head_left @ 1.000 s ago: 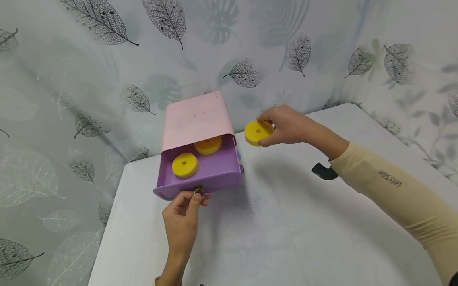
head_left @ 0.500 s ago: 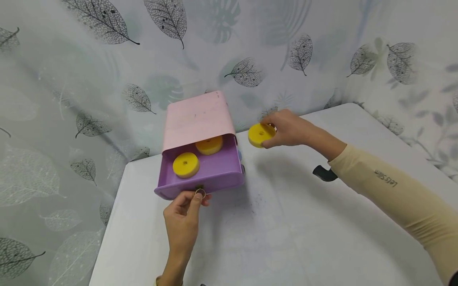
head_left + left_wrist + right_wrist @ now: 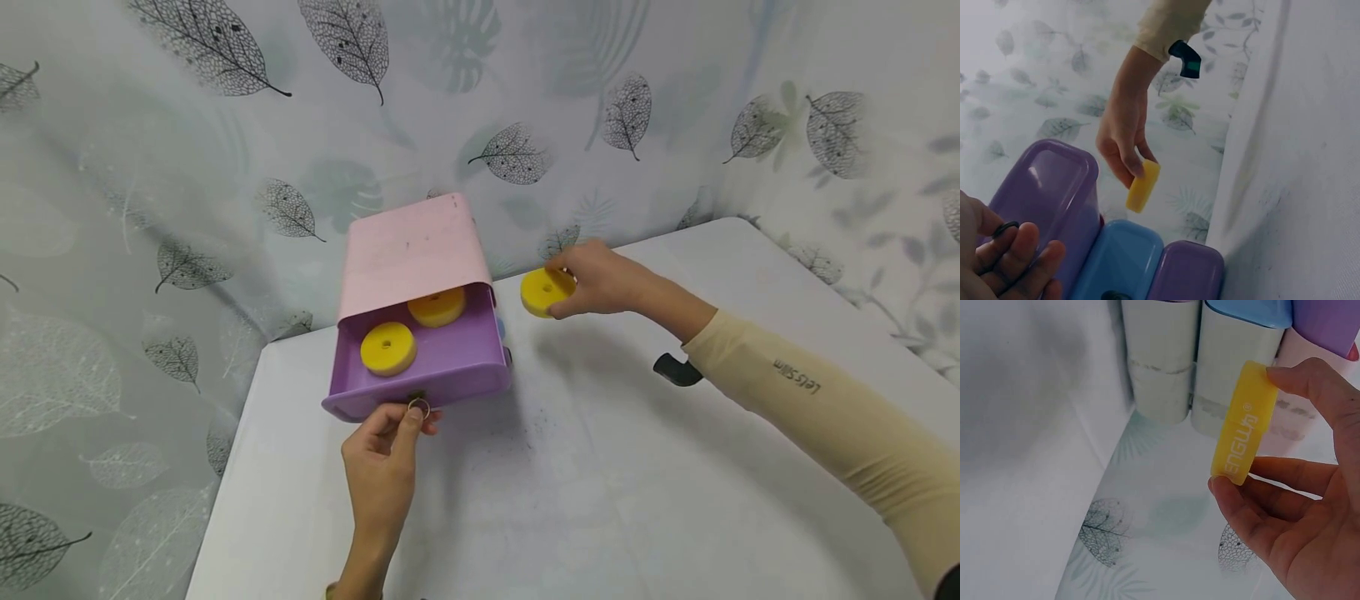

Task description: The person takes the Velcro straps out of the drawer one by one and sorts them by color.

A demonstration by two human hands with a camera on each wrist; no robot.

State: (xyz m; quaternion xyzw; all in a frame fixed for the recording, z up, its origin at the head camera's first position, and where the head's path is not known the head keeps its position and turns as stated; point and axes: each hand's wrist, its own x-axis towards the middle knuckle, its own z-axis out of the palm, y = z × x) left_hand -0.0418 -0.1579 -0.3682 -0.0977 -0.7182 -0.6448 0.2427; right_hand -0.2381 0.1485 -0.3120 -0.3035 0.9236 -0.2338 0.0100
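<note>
Yellow, thick and round, a disc with a small central hole (image 3: pixel 537 293) is held in the air just to the right of a pink-topped cabinet (image 3: pixel 416 250), above the white-covered worktop (image 3: pixel 600 492). From where I stand, the two hands are well apart, each gripping something. The right hand (image 3: pixel 602 279) pinches that disc by its edge, thumb against fingers, with white lettering along the rim. The left hand (image 3: pixel 381 467) pinches a thin metal ring pull (image 3: pixel 427 409) on the front of a pulled-out purple plastic drawer (image 3: pixel 465 379). Inside lie two more discs: a yellow one near the front left (image 3: pixel 387 350) and another farther back (image 3: pixel 438 310), partly under the pink top. A cream sleeve (image 3: pixel 810 408) covers the right forearm.
</note>
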